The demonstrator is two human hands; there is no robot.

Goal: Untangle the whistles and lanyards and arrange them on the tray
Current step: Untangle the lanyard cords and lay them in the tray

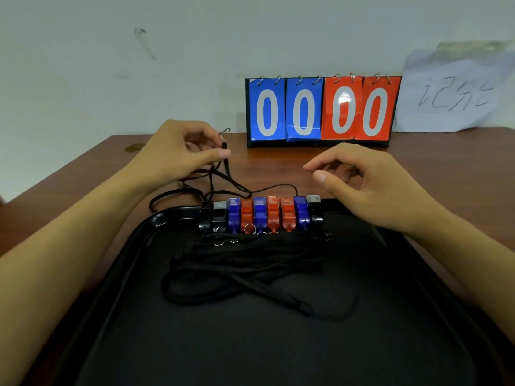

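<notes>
A row of several whistles [260, 214], black, blue and orange, stands side by side along the far edge of the black tray [156, 344]. In front of them on the tray lies a bundle of black lanyards [250, 260]. My left hand [178, 151] pinches the clip end of a loose black lanyard [223, 179] above the table behind the tray; its cord trails down onto the wood. My right hand [362, 179] hovers over the right end of the whistle row, fingers loosely curled, holding nothing.
A flip scoreboard [323, 110] reading 00 00 in blue and red stands at the back of the brown wooden table [83, 174] against the wall. A sheet of paper [451, 93] with handwriting leans on the wall at the right.
</notes>
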